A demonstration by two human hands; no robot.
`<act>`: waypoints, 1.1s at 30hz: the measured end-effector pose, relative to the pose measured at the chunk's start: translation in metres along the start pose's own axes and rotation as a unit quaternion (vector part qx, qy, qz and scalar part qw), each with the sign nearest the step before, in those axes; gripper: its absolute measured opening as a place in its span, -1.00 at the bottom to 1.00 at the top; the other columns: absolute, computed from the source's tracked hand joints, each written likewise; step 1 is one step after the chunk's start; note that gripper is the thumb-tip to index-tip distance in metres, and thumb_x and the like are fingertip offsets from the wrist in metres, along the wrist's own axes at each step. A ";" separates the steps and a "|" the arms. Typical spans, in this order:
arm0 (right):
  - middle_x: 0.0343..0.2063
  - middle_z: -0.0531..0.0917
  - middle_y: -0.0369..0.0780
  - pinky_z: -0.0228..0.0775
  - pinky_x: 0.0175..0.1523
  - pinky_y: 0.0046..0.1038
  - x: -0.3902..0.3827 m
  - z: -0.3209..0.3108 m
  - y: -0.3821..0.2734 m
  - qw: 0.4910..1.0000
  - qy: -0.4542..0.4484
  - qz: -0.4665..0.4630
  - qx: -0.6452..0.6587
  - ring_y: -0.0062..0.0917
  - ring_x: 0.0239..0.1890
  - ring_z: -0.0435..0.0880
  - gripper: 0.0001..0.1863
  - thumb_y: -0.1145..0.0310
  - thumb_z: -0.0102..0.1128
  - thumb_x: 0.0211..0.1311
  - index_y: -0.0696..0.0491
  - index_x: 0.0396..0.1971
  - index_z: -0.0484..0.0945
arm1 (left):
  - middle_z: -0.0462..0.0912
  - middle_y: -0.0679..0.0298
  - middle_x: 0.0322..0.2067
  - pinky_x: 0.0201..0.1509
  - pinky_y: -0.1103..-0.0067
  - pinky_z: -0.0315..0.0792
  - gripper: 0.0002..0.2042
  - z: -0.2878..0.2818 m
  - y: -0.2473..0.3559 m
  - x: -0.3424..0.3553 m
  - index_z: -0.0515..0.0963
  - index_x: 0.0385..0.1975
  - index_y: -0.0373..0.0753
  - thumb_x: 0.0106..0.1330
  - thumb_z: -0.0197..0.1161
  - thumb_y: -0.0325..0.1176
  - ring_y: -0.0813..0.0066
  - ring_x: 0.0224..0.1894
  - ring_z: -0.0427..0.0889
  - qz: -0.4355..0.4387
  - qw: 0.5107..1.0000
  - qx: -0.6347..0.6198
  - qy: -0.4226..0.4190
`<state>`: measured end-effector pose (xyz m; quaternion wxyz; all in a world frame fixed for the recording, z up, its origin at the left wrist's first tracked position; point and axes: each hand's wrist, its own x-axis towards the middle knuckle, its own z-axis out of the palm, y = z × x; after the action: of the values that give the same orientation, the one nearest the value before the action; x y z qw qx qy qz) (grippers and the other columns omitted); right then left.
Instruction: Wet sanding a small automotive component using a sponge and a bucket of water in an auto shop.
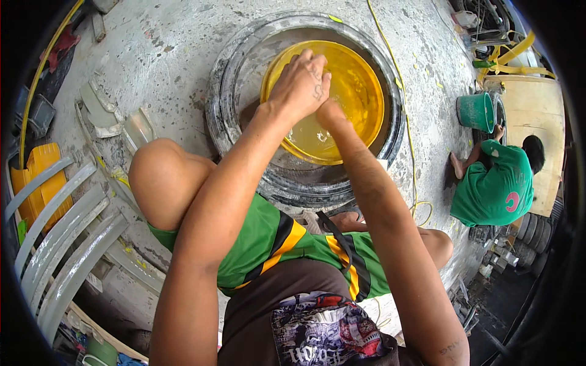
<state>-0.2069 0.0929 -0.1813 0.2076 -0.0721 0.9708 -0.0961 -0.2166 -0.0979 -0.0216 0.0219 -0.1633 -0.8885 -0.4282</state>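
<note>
My two hands meet over a round yellow basin that holds some cloudy liquid. My left hand is uppermost, back turned up and fingers curled, pressed against my right hand. Only the wrist and heel of my right hand show; its fingers are hidden beneath the left. Whether anything is gripped between the hands is not visible. The basin sits inside a large black tire, which lies flat on the floor and is smeared with grey.
Curved grey panels and an orange plastic part lie at left. A yellow hose crosses the floor right of the tire. Farther right, a person in green crouches near a green bucket and a wooden board.
</note>
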 end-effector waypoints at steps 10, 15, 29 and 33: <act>-0.06 0.69 0.01 0.69 0.03 -0.38 -0.103 -0.137 0.013 0.885 -0.018 0.025 0.464 -0.33 -0.13 0.80 -0.57 0.64 -0.01 0.48 0.07 0.29 0.33 | 0.66 -0.10 0.02 0.19 0.29 0.53 -0.57 0.000 0.006 0.008 0.59 0.04 -0.38 0.39 0.33 -0.13 -0.04 0.09 0.66 0.057 0.994 -0.064 0.063; 0.04 0.66 -0.06 0.71 0.19 -0.24 -0.207 -0.178 0.028 0.721 0.058 0.003 0.690 -0.32 0.10 0.71 -0.60 0.58 0.00 0.53 0.15 0.30 0.31 | 0.69 0.03 0.10 0.23 0.40 0.51 -0.35 0.013 0.043 -0.002 0.57 0.20 -0.33 0.31 0.45 0.08 0.27 0.17 0.66 -0.085 0.946 -0.279 -0.140; 0.14 0.51 -0.05 0.54 0.26 -0.23 -0.238 -0.140 0.007 0.536 0.069 0.022 0.841 -0.25 0.15 0.58 -0.21 -0.16 -0.03 0.58 0.31 0.37 0.29 | 0.74 -0.11 -0.32 -0.17 0.42 0.58 -0.60 0.031 0.108 -0.047 0.68 -0.07 -0.39 0.48 0.26 -0.09 0.11 -0.33 0.74 0.048 0.989 -0.050 -0.134; 0.33 0.40 -0.02 0.47 0.36 -0.24 -0.237 -0.127 0.026 0.449 0.092 -0.032 0.888 -0.18 0.23 0.53 -0.35 0.05 -0.08 0.63 0.34 0.36 0.29 | 0.60 -0.10 0.22 0.27 0.40 0.49 -0.20 0.039 0.112 -0.045 0.37 0.39 -0.36 0.35 0.39 0.14 0.21 0.28 0.59 0.020 0.962 -0.189 -0.197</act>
<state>-0.0481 0.1806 0.0191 0.0648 0.1301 0.3679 -0.9185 -0.1360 -0.0157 0.0301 -0.1763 -0.2632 -0.7745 -0.5475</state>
